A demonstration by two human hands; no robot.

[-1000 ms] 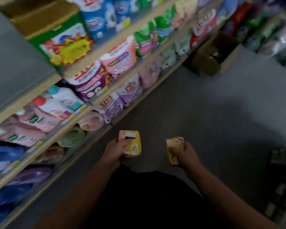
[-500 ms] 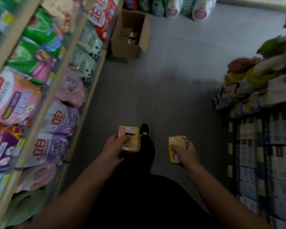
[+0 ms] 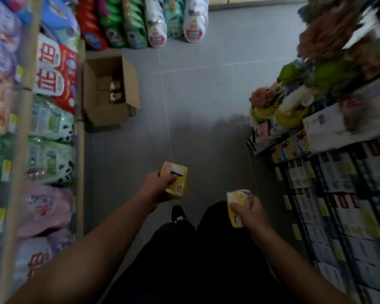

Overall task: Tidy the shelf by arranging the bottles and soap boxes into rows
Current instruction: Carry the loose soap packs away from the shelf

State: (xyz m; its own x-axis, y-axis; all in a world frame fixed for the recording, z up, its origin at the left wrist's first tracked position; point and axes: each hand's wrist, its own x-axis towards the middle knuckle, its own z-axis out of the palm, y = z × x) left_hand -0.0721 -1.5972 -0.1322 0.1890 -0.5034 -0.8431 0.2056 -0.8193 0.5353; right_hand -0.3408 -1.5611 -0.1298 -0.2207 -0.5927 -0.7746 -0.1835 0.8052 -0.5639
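Observation:
My left hand [image 3: 157, 187] grips a yellow soap box [image 3: 177, 178] with a white label, held out over the grey aisle floor. My right hand [image 3: 249, 210] grips a second yellow soap box [image 3: 236, 204], lower and to the right, above my dark trousers. On the right stands a dark wire shelf [image 3: 316, 163] with rows of small boxes [image 3: 338, 174] on its lower levels. Bottles [image 3: 292, 106] with pump tops and coloured items stand on its upper level, blurred.
A wooden shelf [image 3: 80, 137] of detergent bags [image 3: 53, 77] runs along the left. An open cardboard carton [image 3: 106, 110] sits on the floor beside it. Refill bags [image 3: 158, 23] line the far end of the aisle. My shoe [image 3: 178, 213] shows on the grey floor.
The view has swung right, from the left detergent shelf toward the aisle and the wire shelf on the right. Both hands keep their soap boxes; the left hand is now a little higher.

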